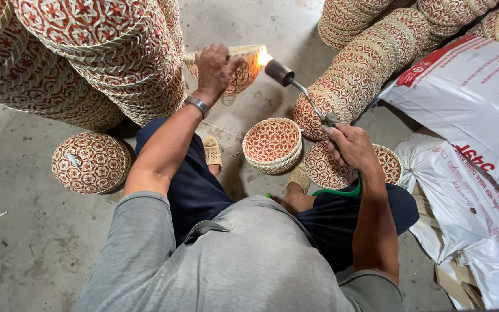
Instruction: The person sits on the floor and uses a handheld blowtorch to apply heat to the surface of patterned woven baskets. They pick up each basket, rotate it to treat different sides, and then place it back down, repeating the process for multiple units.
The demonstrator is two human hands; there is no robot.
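While I look down from the head camera, my left hand (215,66) is clamped on the rim of a small woven basket (239,72), holding it tilted at the far middle of the scene, above the concrete floor (30,231). My right hand (350,147) is closed around the handle of a gas torch (298,89), whose dark nozzle points left at the basket's edge, with a bright flame (263,58) touching the weave there. A green hose (342,192) loops away from under that hand. The basket looks light and fairly stiff, thin red-and-cream strips that would scorch or crush easily, so I judge the rim on the side away from the flame to be the safe place to grip, as the left hand does now. Near my knees sit an upright basket (272,144) with its patterned inside showing, and another basket (326,166) partly hidden under my right forearm. An overturned basket (90,163) lies well apart at the left. Long nested basket stacks (105,58) fill the far left, more stacks (371,58) the far right, beside white printed sacks (469,144).
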